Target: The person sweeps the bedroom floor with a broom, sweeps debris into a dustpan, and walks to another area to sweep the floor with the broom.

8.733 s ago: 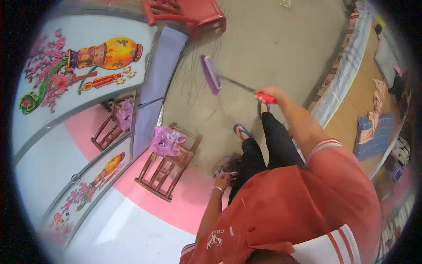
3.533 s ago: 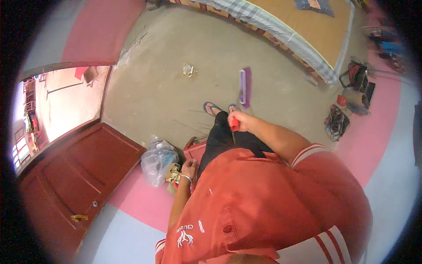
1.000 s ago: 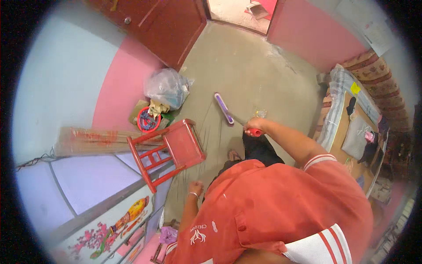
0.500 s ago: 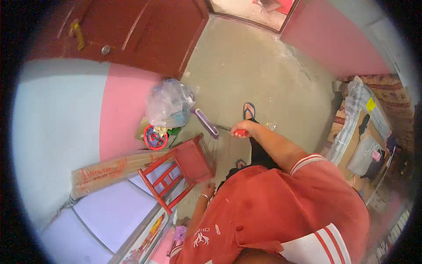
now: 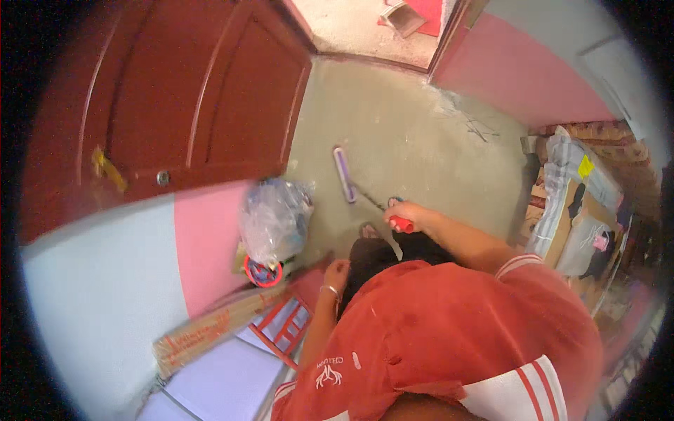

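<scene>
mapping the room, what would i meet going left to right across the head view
Yellow door handle → round door knob → clear plastic bag → purple-and-white broom head → right hand → yellow tag.

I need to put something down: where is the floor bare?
The beige floor between the purple-and-white broom and open doorway looks mostly bare. Crowded: left, with a translucent plastic bag, round red basket and red slatted chair.

A panelled dark-red door [image 5: 175, 98] stands at ten o'clock, a bulging translucent plastic bag [image 5: 270, 221] at nine, a bed edged with grey-checked cloth [image 5: 549, 228] at three.
</scene>
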Available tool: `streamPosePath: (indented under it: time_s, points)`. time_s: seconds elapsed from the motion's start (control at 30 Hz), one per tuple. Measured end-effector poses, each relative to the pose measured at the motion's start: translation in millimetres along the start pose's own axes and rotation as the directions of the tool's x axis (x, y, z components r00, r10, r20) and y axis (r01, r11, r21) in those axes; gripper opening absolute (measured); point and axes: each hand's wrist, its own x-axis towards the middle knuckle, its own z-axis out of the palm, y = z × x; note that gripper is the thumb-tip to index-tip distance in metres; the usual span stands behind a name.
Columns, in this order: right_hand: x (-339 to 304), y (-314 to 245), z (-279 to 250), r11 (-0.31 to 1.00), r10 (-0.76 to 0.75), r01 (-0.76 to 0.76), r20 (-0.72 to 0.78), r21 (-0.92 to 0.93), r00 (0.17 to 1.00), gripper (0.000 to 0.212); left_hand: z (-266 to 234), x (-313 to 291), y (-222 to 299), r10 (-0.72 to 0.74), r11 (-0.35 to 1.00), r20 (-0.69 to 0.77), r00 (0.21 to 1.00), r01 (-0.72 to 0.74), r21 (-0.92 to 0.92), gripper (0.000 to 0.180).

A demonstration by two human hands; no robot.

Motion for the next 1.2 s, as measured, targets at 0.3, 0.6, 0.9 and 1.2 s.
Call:
streamPosePath:
  time_s: [0.3,0.6,0.9,1.2]
  points:
    - [122.5,-103.3,43.1,0.968,-0.074,0.047,0.103,0.245,0.992,0.008,-95.1,29.0,-93.4,-0.166,0.888,0.152,0.974,0.081,0.452,0.031]
    - [112.1,-194.7,-79.9,0.862,-0.072,0.1,-0.074,0.498,0.995,0.01,-171.3,222.5,-2.9,-0.188,0.942,0.136,0.973,0.218,-0.257,0.022]
    - [-0.8,-267.9,-83.6,0.853,-0.26,0.31,-0.174,0.42,0.95,0.013,-175.8,407.0,211.3,-0.088,0.981,0.272,0.958,0.036,0.19,0.03]
    - [-47.7,-376.9,-121.4,0.963,-0.225,0.268,-0.448,0.035,0.865,0.016,-162.1,540.1,485.2,0.392,0.589,0.268,0.88,-0.464,0.662,0.032]
